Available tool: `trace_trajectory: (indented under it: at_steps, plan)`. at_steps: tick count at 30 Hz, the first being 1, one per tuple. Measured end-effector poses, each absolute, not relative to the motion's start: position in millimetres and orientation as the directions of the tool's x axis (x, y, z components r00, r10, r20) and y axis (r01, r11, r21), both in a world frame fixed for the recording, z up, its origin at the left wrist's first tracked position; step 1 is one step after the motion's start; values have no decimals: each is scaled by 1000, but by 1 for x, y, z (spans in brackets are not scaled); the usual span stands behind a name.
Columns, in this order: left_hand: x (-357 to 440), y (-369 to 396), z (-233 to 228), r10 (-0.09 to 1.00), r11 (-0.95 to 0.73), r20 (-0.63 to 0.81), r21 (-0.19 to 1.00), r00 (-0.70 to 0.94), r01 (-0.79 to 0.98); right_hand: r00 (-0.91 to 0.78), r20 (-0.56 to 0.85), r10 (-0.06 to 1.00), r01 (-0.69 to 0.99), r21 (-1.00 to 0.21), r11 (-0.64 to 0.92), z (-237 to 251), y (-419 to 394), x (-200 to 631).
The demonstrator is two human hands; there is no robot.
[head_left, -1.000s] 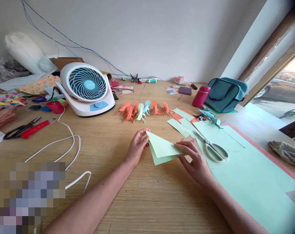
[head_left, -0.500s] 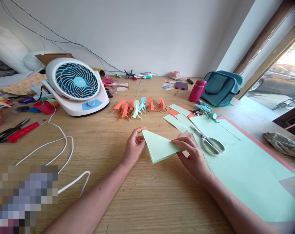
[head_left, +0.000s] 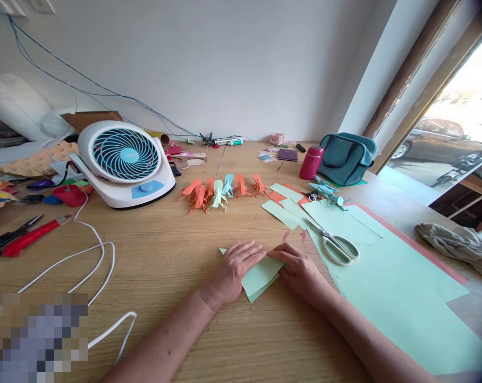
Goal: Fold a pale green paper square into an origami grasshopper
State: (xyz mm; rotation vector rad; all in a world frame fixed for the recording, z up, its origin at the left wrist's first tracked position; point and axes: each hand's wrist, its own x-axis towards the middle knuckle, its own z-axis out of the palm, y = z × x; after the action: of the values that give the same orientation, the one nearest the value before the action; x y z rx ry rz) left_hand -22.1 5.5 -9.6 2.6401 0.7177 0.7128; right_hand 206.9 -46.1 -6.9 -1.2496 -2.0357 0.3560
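Pressing with the left hand (head_left: 241,266), flat and with fingers nearly together, on a pale green sheet of folded paper (head_left: 262,275), set on the brown wooden desk (head_left: 172,276) left of the white-handled metal scissors (head_left: 327,236) and slightly nearer. Pinching the paper's right end between thumb and fingers of the right hand (head_left: 290,263). Showing layers slightly apart at the near corner, so probably at risk of a skewed crease from pressing before squaring, or of slipping from too loose a pinch. Liable, too, to ruck the broad pale green paper sheet (head_left: 400,282) under the scissors by a stray right-hand sweep. Crowded leftward beyond the scissors by small orange, green and blue folded-paper figures (head_left: 218,196); tight just left of the scissors, along the broad sheet's edge. Roomier, seemingly, well left of the scissors, as far as the looping white power cord (head_left: 103,247). No telling about the desk's near edge, out of view.
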Motion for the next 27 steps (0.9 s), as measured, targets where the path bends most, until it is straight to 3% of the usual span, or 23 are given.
trace_trajectory:
  at_steps: [5,19,27]
  plan:
    - [-22,3,-8,491,-845,256,375,833,383,-370,403,837,689,-485,538,-9,-45,207]
    - [-25,-15,-1,512,-850,195,260,837,459,-420,409,810,723,-388,571,-3,-53,202]
    - [-52,-36,-3,502,-841,150,312,852,441,-477,381,792,748,-297,594,1,-92,199]
